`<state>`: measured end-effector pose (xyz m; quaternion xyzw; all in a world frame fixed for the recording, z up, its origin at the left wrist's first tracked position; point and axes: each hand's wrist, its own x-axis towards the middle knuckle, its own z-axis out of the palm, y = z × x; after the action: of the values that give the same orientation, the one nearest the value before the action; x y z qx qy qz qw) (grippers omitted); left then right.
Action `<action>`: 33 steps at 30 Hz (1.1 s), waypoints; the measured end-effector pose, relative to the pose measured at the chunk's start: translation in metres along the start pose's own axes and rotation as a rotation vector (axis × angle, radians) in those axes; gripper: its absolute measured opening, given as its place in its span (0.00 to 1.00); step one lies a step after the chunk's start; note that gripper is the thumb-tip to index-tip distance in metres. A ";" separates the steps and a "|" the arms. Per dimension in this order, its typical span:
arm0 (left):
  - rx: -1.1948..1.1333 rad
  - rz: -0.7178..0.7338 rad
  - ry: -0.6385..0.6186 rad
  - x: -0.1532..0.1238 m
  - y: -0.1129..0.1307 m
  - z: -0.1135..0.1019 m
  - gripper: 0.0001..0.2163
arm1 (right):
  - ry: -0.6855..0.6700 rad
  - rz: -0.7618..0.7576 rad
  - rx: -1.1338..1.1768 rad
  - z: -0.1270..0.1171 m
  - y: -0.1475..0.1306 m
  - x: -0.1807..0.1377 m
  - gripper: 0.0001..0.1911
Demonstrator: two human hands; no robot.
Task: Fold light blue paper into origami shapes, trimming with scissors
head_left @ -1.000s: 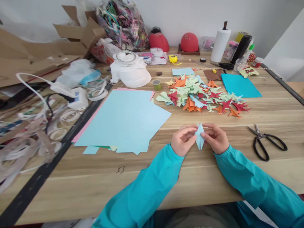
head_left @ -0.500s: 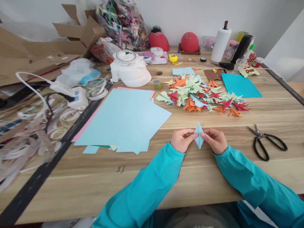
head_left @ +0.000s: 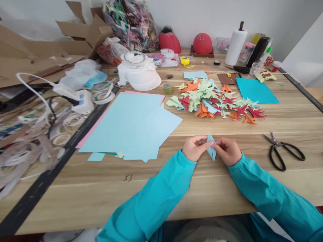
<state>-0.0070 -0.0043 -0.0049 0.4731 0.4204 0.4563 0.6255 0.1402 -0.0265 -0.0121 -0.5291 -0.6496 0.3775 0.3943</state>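
Origami (head_left: 211, 150), left hand (head_left: 194, 148), right hand (head_left: 228, 151) (both pinching)

Your wooden table (head_left: 227, 188) carries a stack of pale blue sheets (head_left: 131, 124) on your left, a heap of folded paper shapes (head_left: 214, 102) farther back, a teal sheet (head_left: 256, 90) beside that heap, and black scissors (head_left: 284, 151) on your right.
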 end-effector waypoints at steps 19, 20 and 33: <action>0.126 0.010 -0.029 -0.002 0.005 -0.005 0.16 | -0.198 -0.136 -0.167 0.000 -0.004 -0.001 0.19; 0.139 0.006 -0.029 -0.002 0.005 -0.005 0.17 | -0.205 -0.159 -0.182 0.000 -0.004 -0.002 0.19; -0.098 -0.033 -0.006 0.000 -0.005 -0.002 0.14 | -0.105 -0.013 -0.036 -0.001 -0.005 -0.002 0.20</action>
<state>-0.0076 -0.0043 -0.0097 0.4363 0.4036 0.4645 0.6565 0.1388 -0.0288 -0.0073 -0.5113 -0.6795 0.3906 0.3526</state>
